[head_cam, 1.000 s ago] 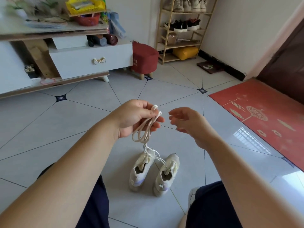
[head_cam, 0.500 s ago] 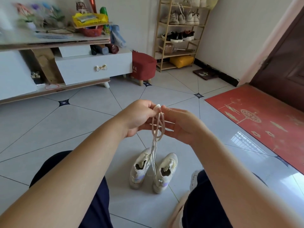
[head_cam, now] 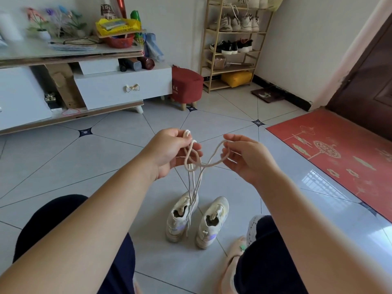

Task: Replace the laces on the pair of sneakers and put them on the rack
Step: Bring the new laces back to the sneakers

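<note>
We are pinching the coiled lace (head_cam: 192,159) in our left hand (head_cam: 169,152), our right hand (head_cam: 251,159) hooking one loop; unwinding singly should prevent knots.

Both bare forearms reach forward, the hands raised level and apart. The left hand (head_cam: 169,152) pinches a bunched lace (head_cam: 192,160) in its curled fingers (head_cam: 174,133). The right hand (head_cam: 249,159), palm turned inward, hooks one loop of the lace over its bent fingers
</note>
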Demonstrator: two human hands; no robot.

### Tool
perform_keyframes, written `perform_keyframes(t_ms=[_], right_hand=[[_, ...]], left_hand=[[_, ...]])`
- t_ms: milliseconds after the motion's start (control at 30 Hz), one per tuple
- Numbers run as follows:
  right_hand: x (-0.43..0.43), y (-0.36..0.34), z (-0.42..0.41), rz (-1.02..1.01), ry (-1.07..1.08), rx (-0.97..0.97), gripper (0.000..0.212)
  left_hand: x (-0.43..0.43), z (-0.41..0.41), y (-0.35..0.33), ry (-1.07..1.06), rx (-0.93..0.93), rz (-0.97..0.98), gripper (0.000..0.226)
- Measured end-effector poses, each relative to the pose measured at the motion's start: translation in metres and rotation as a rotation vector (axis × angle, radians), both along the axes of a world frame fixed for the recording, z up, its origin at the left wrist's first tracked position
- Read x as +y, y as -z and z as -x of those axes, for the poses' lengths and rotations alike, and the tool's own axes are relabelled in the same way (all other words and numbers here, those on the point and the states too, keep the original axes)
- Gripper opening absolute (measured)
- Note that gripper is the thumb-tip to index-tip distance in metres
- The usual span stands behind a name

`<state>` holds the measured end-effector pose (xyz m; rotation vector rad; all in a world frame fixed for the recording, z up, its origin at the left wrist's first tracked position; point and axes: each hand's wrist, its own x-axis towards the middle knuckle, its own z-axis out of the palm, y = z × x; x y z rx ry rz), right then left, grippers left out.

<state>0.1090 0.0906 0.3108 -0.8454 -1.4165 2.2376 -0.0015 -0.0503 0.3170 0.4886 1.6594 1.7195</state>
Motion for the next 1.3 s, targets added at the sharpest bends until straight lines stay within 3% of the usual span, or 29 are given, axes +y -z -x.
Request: perform_keyframes(t_ms=[167, 267, 533, 700, 833, 1033, 1200, 1300], right_hand=[[0.014, -0.001, -0.004, 0.064, 0.005, -0.003, 0.029], [0.020, -0.002, -0.002, 0.055, 0.010, -0.007, 0.028], [0.052, -0.010, 0.013, 0.014, 0.097, 0.007, 0.027], [0.091, -0.029, 0.016, -0.115, 0.160, -0.041, 0.023], [0.110, -0.048, 0.019, -0.170, 0.121, 0.002, 0.026], [0.121, -0.083, 0.019, -0.294, 0.005, 0.120, 0.033], [0.136, -0.084, 0.012, -0.294, 0.039, 0.137, 0.034], [0.131, -0.060, 0.016, -0.285, 0.016, 0.038, 0.032]], left_hand=[[-0.002, 0.007, 0.006, 0.009, -0.215, -0.013, 0.018], [0.002, 0.007, 0.011, 0.016, -0.292, -0.048, 0.008], [0.007, 0.033, 0.027, 0.132, -0.118, 0.176, 0.031], [0.016, 0.068, 0.039, -0.079, 0.024, 0.274, 0.029], [0.027, 0.093, 0.041, -0.279, 0.016, 0.164, 0.036], [0.042, 0.127, 0.028, -0.394, 0.112, 0.066, 0.035], [0.039, 0.148, 0.057, -0.525, 0.154, 0.200, 0.036], [0.041, 0.136, 0.091, -0.391, 0.246, 0.367, 0.036]])
